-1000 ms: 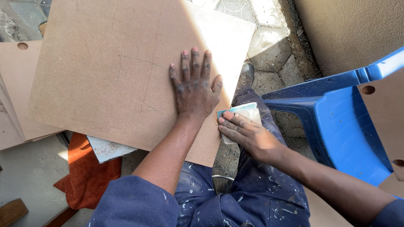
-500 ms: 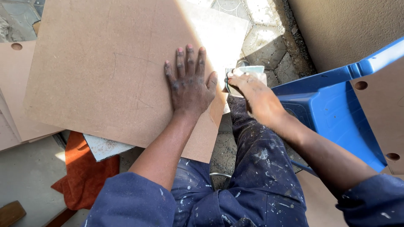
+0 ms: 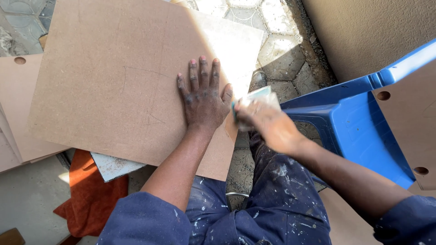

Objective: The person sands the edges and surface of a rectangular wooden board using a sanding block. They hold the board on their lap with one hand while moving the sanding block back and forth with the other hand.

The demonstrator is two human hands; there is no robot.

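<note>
Head view: flat palm on a fibreboard panel, sanding pad at its edge

Head camera looks down on the person's lap and the floor. At the far left lies a pale brown board with a round hole (image 3: 20, 60) near its corner, partly under the big panel. Near it, low on the left, an orange cloth (image 3: 88, 190) spreads over the grey floor, and a dusty grey-white slab (image 3: 113, 165) pokes out from under the panel just beside the cloth.

The large brown fibreboard panel (image 3: 113, 77) fills the middle and left of the scene, its right part in bright sun, faint pencil lines drawn on its face. The left hand (image 3: 203, 100) lies flat on the panel near its right edge, fingers spread wide and pointing away, holding nothing, only pressing down.

Just to the right of that hand, the right hand (image 3: 263, 123) is blurred. It is closed over a pale teal sanding pad (image 3: 258, 96), which sits against the panel's right edge, close to the left thumb. Below both arms are dark blue, paint-flecked trousers (image 3: 281, 199).

Beyond the pad the ground is hexagonal paving (image 3: 286, 50). Further right stands a blue plastic chair (image 3: 363, 131), with another brown board with holes (image 3: 408, 122) leaning on it, and a tan wall (image 3: 372, 31) behind.
</note>
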